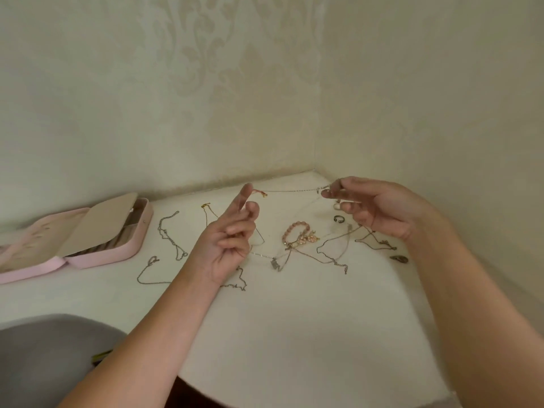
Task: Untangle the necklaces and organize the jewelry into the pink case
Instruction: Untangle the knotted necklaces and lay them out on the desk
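The thin silver chain necklace (pixel 294 190) is stretched above the white surface (pixel 294 319), its ends pinched by the right hand (pixel 374 207) and, it seems, the left hand (pixel 232 234). Probably light, limp, quick to knot; better held near the clasps. The open pink case (pixel 129 248) lies left.

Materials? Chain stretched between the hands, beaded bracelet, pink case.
Chain: thin metal, likely, given the silvery glint; reddish end piece unclear. Bracelet: glossy pink beads, glass or stone, cannot tell. Case: matte pink shell, probably faux leather; beige fabric-like lining.
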Action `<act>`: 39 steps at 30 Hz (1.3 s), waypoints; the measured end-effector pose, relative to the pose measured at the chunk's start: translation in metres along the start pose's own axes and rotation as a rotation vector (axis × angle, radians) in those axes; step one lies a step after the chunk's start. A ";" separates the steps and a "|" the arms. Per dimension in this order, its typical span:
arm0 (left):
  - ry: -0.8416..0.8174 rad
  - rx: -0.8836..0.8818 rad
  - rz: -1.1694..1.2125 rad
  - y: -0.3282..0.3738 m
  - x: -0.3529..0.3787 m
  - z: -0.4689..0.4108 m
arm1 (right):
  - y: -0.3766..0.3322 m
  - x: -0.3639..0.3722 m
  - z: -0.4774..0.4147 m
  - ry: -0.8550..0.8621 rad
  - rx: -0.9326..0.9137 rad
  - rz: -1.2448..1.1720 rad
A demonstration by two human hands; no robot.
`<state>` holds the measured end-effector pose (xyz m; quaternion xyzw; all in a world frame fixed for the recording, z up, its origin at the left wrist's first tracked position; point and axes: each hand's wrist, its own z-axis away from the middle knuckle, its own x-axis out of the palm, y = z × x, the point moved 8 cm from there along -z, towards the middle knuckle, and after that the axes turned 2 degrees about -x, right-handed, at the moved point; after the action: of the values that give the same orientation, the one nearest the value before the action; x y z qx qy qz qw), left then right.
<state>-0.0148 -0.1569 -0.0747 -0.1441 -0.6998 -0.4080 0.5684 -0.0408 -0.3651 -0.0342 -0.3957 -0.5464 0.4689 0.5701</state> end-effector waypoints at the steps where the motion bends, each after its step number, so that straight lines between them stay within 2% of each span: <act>1: -0.047 -0.015 -0.029 -0.002 0.005 0.001 | -0.003 -0.001 0.005 0.010 -0.026 0.099; 3: -0.156 -0.041 -0.095 -0.005 0.017 0.004 | -0.008 -0.005 0.017 0.019 -0.073 0.228; 6: -0.210 -0.105 -0.239 -0.003 0.025 0.009 | -0.016 -0.009 0.038 -0.034 -0.119 0.267; 8: -0.291 -0.207 -0.305 -0.009 0.038 0.012 | -0.021 -0.005 0.051 -0.075 -0.155 0.312; 9: -0.351 -0.248 -0.397 -0.014 0.046 0.011 | -0.023 -0.002 0.057 -0.091 -0.168 0.337; 12: -0.229 -0.304 -0.894 -0.018 0.046 0.017 | -0.028 0.006 0.072 -0.090 -0.184 0.454; 14: -0.256 -0.389 -1.110 -0.026 0.052 0.028 | -0.028 0.010 0.080 -0.073 -0.170 0.648; 18: -0.308 -0.658 -1.455 -0.051 0.049 0.055 | -0.002 0.018 0.097 -0.149 -0.001 1.255; 21: -0.232 -0.737 -1.840 -0.060 0.042 0.068 | 0.014 0.036 0.110 -0.243 0.061 1.430; 25: -0.038 -0.701 -2.216 -0.059 0.037 0.080 | 0.027 0.053 0.120 -0.214 0.040 1.560; 27: 0.011 -0.635 -2.315 -0.060 0.035 0.088 | 0.037 0.061 0.122 -0.214 -0.025 1.624; 31: 0.025 -0.508 -2.372 -0.066 0.027 0.101 | 0.050 0.066 0.125 -0.225 -0.080 1.567; 36: -0.047 -0.342 -2.448 -0.079 0.020 0.105 | 0.049 0.064 0.119 -0.272 -0.006 1.403; 39: -0.069 -0.294 -2.365 -0.086 0.017 0.106 | 0.032 0.055 0.085 -0.093 -0.130 1.179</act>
<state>-0.1491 -0.1370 -0.0963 0.5156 -0.3603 -0.7509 -0.2013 -0.1305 -0.3093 -0.0439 -0.6457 -0.2863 0.6887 0.1637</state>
